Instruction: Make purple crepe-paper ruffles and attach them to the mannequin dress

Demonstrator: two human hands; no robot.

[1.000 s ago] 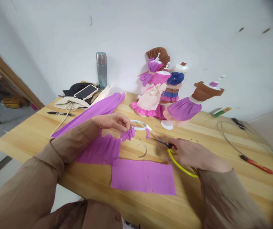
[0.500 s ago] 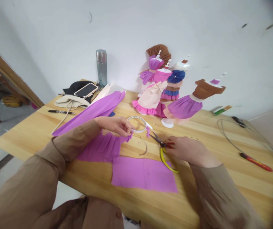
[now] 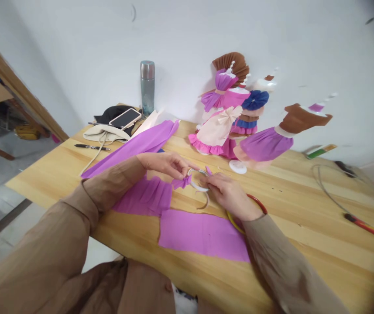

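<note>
My left hand point(image 3: 169, 166) is closed in a pinch at a small gathered piece of purple crepe paper point(image 3: 180, 182). Against its fingertips is a narrow white roll of tape point(image 3: 198, 187), held a little above the table. My right hand point(image 3: 228, 192) has its fingers closed at the roll's right edge, partly hiding it. A purple scrap point(image 3: 208, 170) shows just beyond these fingers. Under my right wrist lie scissors point(image 3: 258, 202) with red and yellow handles; their blades are hidden. A pleated purple piece point(image 3: 150, 196) and a flat purple rectangle point(image 3: 203, 235) lie nearer me.
Small dress forms in paper dresses point(image 3: 217, 126) stand along the wall, one point(image 3: 268, 144) leaning right. A thermos point(image 3: 147, 87), phone point(image 3: 125, 117), pen point(image 3: 91, 147) and long purple sheet point(image 3: 134, 146) are at left. A red-handled tool point(image 3: 368, 227) with a cable lies at right.
My right hand has let go of the scissors and moved left to the roll of tape. The scissors now lie beneath my wrist. The whole view has shifted slightly.
</note>
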